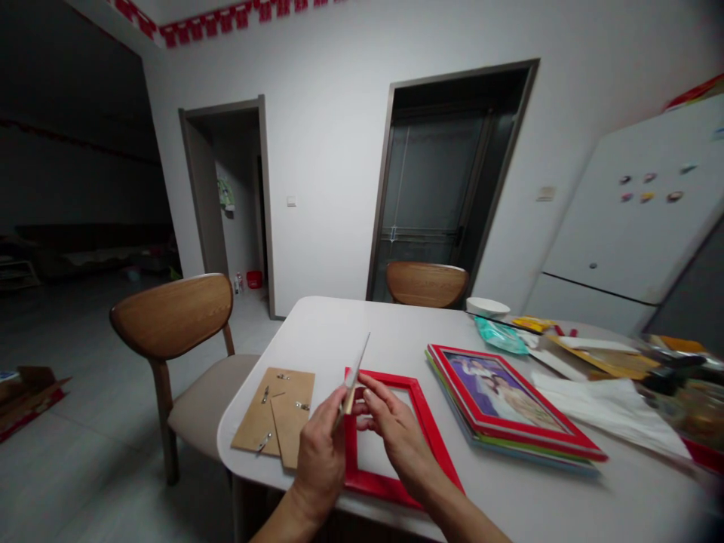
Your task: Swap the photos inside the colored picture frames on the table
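A thin, flat sheet, perhaps a stack of photos (360, 360), is held upright and nearly edge-on, so its faces are hidden. My left hand (322, 445) is closed around its lower end. From the other side, my right hand (390, 422) reaches it with curled fingers, the fingertips at its edge. Below both hands lies a red picture frame (433, 434), with the white tabletop showing through its opening. To the left, a brown backing board (254, 411) with metal clips lies flat, and a smaller brown board piece (286, 430) overlaps it.
On the right, a red-framed photo (503, 388) tops a stack of frames. Beyond it are white paper (608, 411), a teal plastic packet (501, 335) and a white bowl (487, 307). Wooden chairs stand at the left (173, 317) and far side (427, 284) of the white table (333, 320).
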{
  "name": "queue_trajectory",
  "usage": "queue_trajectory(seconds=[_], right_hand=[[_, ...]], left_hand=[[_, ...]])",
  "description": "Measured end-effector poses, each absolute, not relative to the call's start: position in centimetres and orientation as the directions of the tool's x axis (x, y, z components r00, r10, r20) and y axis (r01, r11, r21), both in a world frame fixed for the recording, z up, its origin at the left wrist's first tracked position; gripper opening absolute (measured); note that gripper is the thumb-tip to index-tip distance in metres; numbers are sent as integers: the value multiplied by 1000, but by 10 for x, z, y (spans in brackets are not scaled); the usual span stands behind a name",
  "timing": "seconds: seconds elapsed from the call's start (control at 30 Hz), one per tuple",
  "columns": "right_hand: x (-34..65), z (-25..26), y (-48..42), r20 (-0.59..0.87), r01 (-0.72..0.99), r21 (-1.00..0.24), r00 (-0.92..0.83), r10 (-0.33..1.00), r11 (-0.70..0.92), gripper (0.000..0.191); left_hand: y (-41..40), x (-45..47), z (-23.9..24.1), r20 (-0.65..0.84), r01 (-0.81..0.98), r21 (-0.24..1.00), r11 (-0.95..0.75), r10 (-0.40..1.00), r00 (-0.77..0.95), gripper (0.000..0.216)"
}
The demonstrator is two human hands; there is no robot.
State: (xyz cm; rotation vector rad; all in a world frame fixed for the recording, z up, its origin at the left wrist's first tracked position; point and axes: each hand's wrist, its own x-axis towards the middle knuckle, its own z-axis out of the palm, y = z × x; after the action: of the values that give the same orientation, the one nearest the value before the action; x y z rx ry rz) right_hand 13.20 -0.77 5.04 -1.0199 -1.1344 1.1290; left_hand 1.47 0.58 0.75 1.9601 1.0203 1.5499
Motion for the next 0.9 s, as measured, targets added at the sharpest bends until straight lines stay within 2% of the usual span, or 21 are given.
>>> queue_trajectory(seconds=[0.07, 0.1, 0.2, 0.27, 0.37, 0.47, 0.67, 0.8, 0.9], right_hand=[[139, 38, -7, 90, -87, -992, 62, 994, 95, 44], [143, 31, -7, 46, -57, -997, 53, 998, 49, 41], [155, 11, -7, -142, -36, -989, 10, 990, -142, 32], [158, 4, -7, -212, -145, -967, -12, 977, -211, 30], [160, 2, -5, -163, -403, -906, 48, 985, -130, 25], [166, 5, -1, -118, -505, -863, 193, 974, -4, 26], [189, 1, 4, -111, -467, -883, 284, 952, 37, 36], [202, -3, 6, -159, -451, -892, 279, 947, -16, 35], [214, -2, 6, -192, -379, -922, 283, 940, -74, 38]], left_hand=[[6, 13, 11, 442, 109, 894, -435, 895, -51, 26], [7, 13, 11, 349, 16, 937, -349, 930, -113, 26], [9, 16, 6, 189, -223, 945, -240, 955, -230, 32], [9, 21, 0, 133, -341, 916, -211, 962, -237, 38], [2, 33, -8, 101, -447, 882, -145, 987, -121, 40], [-6, 42, -11, 121, -483, 871, -89, 992, 37, 40], [-5, 42, -9, 122, -539, 842, -10, 977, 173, 43], [2, 35, -13, 86, -392, 920, -32, 989, 121, 44], [3, 28, -13, 112, -191, 977, -90, 987, 112, 38]])
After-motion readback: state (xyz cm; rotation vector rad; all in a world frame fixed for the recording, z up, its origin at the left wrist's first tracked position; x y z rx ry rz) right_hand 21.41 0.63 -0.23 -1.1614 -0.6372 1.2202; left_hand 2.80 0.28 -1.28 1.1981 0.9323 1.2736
